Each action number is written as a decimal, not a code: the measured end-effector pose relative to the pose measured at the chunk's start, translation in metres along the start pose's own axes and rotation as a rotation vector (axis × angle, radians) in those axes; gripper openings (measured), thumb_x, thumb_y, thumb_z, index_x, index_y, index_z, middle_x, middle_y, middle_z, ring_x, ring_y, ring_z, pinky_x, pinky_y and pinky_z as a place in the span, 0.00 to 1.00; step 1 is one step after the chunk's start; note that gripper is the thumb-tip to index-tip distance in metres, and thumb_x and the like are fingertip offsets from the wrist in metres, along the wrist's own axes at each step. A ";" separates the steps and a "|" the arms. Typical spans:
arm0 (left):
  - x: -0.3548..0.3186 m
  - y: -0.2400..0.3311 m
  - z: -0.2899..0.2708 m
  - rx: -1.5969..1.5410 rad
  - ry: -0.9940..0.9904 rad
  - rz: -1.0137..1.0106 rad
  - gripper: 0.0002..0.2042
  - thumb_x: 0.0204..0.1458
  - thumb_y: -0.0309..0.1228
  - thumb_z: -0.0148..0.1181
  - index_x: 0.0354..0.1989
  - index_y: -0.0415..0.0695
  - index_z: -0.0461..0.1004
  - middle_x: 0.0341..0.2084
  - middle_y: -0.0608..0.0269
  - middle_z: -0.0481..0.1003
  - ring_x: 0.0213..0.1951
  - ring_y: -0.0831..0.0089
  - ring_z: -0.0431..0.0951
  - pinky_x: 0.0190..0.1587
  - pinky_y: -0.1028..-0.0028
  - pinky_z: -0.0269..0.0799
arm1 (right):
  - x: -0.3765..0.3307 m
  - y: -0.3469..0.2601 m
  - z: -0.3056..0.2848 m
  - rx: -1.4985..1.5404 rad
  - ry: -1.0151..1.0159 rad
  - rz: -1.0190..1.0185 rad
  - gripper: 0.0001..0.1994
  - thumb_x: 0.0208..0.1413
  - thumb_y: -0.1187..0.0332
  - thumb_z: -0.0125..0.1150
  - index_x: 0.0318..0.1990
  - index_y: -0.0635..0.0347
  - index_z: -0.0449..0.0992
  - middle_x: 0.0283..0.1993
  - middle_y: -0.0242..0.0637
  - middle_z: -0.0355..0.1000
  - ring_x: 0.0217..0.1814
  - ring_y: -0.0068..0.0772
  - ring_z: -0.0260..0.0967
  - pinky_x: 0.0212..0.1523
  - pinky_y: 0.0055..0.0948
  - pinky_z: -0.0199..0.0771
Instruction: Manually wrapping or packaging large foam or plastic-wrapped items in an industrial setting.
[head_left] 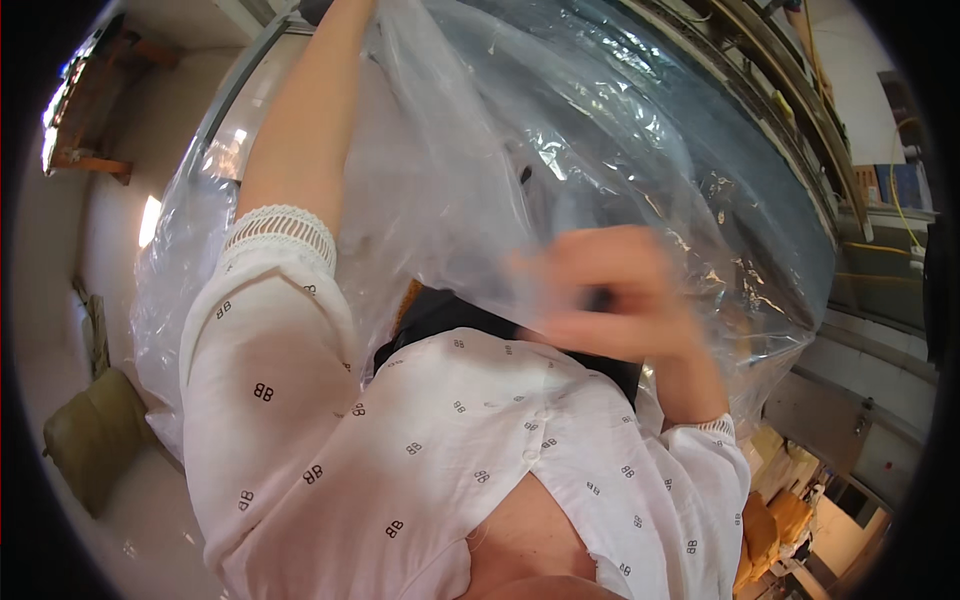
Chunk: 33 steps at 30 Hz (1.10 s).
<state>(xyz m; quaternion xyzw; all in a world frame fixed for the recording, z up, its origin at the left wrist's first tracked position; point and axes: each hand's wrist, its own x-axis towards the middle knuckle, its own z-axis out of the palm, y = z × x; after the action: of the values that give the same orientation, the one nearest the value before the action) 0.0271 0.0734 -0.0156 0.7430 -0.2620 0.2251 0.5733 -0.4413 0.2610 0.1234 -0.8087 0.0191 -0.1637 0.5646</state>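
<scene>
Clear plastic sheeting (440, 150) spreads in loose, shiny folds over a large grey-blue surface in front of me. My right hand (620, 290) is at the sheeting's near edge, close to my body. Motion smears it, but its fingers look curled and closed on the plastic, with folds running toward the fingertips. A dark spot shows between thumb and fingers; I cannot make out what it is. My left arm reaches far forward across the sheeting, and its hand lies beyond the top edge of the picture.
A metal-edged frame or rail (790, 110) curves along the far right. At the left, an olive cushion (95, 440) rests by the wall. Grey cabinets (820, 410) stand at the right, with yellow-brown items (775, 525) below them. A yellow cable (903, 195) hangs at the far right.
</scene>
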 end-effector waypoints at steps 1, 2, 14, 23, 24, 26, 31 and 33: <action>-0.012 0.012 -0.003 -0.076 -0.067 -0.057 0.14 0.51 0.36 0.48 0.39 0.38 0.67 0.33 0.43 0.72 0.39 0.50 0.71 0.43 0.59 0.64 | -0.015 -0.021 -0.019 0.316 0.270 -0.091 0.16 0.38 0.63 0.68 0.37 0.56 0.75 0.34 0.42 0.74 0.35 0.36 0.72 0.33 0.34 0.67; -0.018 0.027 -0.015 -0.148 -0.125 -0.103 0.15 0.51 0.37 0.48 0.40 0.38 0.66 0.34 0.43 0.72 0.39 0.51 0.71 0.44 0.58 0.64 | -0.016 -0.023 -0.021 0.292 0.278 -0.096 0.16 0.38 0.63 0.68 0.37 0.56 0.75 0.34 0.42 0.74 0.35 0.36 0.72 0.33 0.34 0.67; -0.026 0.045 -0.027 -0.268 -0.146 -0.127 0.11 0.47 0.33 0.51 0.30 0.35 0.68 0.29 0.46 0.73 0.35 0.54 0.73 0.40 0.64 0.67 | -0.101 0.033 -0.054 -0.563 0.642 0.318 0.20 0.45 0.83 0.50 0.47 0.55 0.70 0.41 0.36 0.74 0.42 0.35 0.72 0.40 0.29 0.70; -0.025 0.062 -0.028 -0.200 -0.115 -0.132 0.10 0.46 0.33 0.51 0.28 0.36 0.67 0.27 0.49 0.72 0.32 0.56 0.72 0.38 0.66 0.66 | -0.074 0.159 0.045 -0.438 0.228 0.202 0.23 0.46 0.71 0.57 0.53 0.58 0.65 0.56 0.46 0.61 0.61 0.44 0.54 0.61 0.38 0.54; -0.024 0.062 -0.029 -0.196 -0.099 -0.136 0.10 0.46 0.33 0.51 0.28 0.36 0.67 0.27 0.49 0.72 0.32 0.56 0.72 0.38 0.66 0.66 | -0.075 0.182 0.047 -0.441 0.214 0.192 0.23 0.46 0.71 0.57 0.53 0.58 0.65 0.56 0.46 0.61 0.61 0.44 0.54 0.61 0.38 0.54; -0.020 0.054 -0.026 -0.154 -0.136 -0.113 0.10 0.46 0.33 0.52 0.29 0.36 0.67 0.26 0.50 0.72 0.32 0.57 0.72 0.38 0.66 0.66 | -0.069 0.214 0.056 -0.223 0.360 0.250 0.22 0.44 0.69 0.58 0.50 0.58 0.68 0.54 0.43 0.63 0.59 0.42 0.57 0.61 0.39 0.54; -0.018 0.021 -0.034 -0.154 -0.136 -0.141 0.08 0.47 0.31 0.52 0.29 0.37 0.67 0.26 0.52 0.72 0.31 0.59 0.72 0.37 0.67 0.66 | -0.106 0.048 -0.025 -0.606 0.643 0.418 0.11 0.43 0.76 0.55 0.38 0.60 0.70 0.41 0.43 0.70 0.44 0.47 0.67 0.45 0.37 0.66; -0.015 0.026 -0.032 -0.236 -0.132 -0.166 0.08 0.47 0.30 0.53 0.29 0.37 0.67 0.26 0.53 0.72 0.31 0.61 0.72 0.38 0.68 0.66 | -0.193 0.014 -0.086 -0.757 1.201 0.119 0.12 0.51 0.67 0.54 0.42 0.59 0.67 0.46 0.39 0.65 0.46 0.37 0.65 0.46 0.32 0.67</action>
<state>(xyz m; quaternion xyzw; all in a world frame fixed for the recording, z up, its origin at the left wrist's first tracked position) -0.0020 0.1007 0.0015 0.7026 -0.2615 0.0953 0.6549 -0.6467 0.2198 0.0902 -0.7170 0.4266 -0.5318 0.1451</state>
